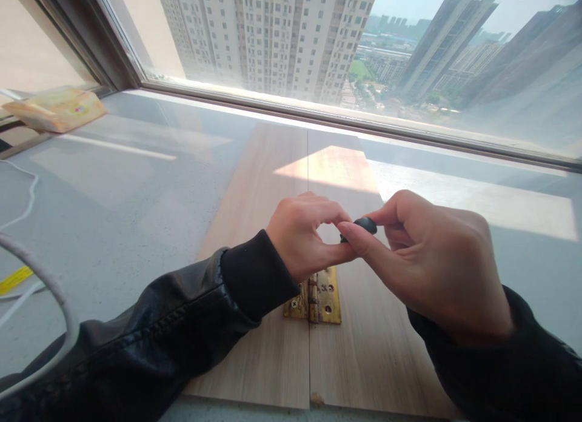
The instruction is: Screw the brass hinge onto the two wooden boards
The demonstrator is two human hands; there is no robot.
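Observation:
A small black rounded piece (365,225), its exact kind not clear, is pinched between the thumb and fingers of my right hand (436,258). My left hand (309,231) has its thumb and fingertips closed at the left end of the same piece, where my right thumb partly hides them. Whether the left fingers hold something else too cannot be seen. Below the hands, a brass hinge (334,298) lies across the seam of two light wooden boards (268,373). A screw (294,304) sits in its left leaf; holes show in the right leaf. My left hand hides the hinge's upper part.
The boards rest on a pale speckled sill (182,197) beneath a large window (282,46). At the far left lies a soft, orange-and-white packet (59,110). White cables (63,307) loop along the left edge, with a yellow tag (16,281) among them.

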